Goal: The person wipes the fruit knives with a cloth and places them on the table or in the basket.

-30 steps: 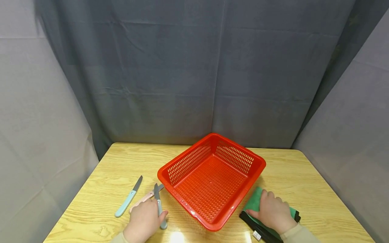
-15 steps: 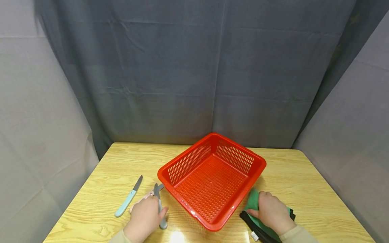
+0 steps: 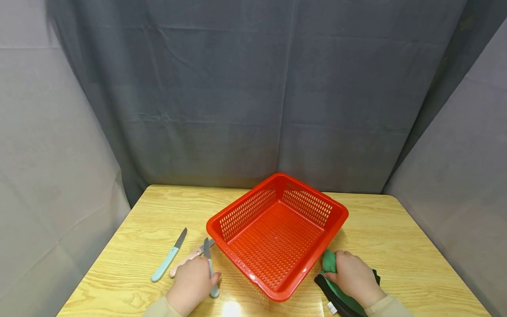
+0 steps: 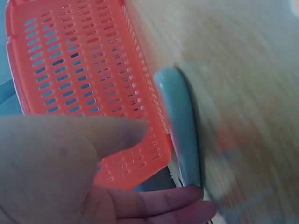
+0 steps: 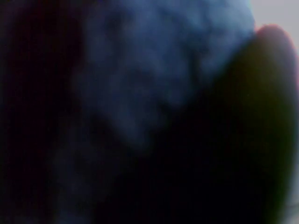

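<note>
Left hand (image 3: 192, 282), thumb spread from fingers, touches 1 grey-blue-handled knife (image 4: 179, 119).
Right hand (image 3: 355, 276) grips bunched green-and-black cloth (image 3: 329, 261), well apart from the right edge of the wooden table (image 3: 409, 251).

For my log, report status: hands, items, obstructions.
Left hand at grey-handled knife. Right hand gripping green cloth. Possible snag: pink-handled knife, crossed by the grey-handled one's blade.

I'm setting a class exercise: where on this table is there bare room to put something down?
The table is bare beyond the leftmost knife, left of the red basket, and right of the green cloth in the right hand. It is crowded around the left hand, pink knife and third knife.
</note>
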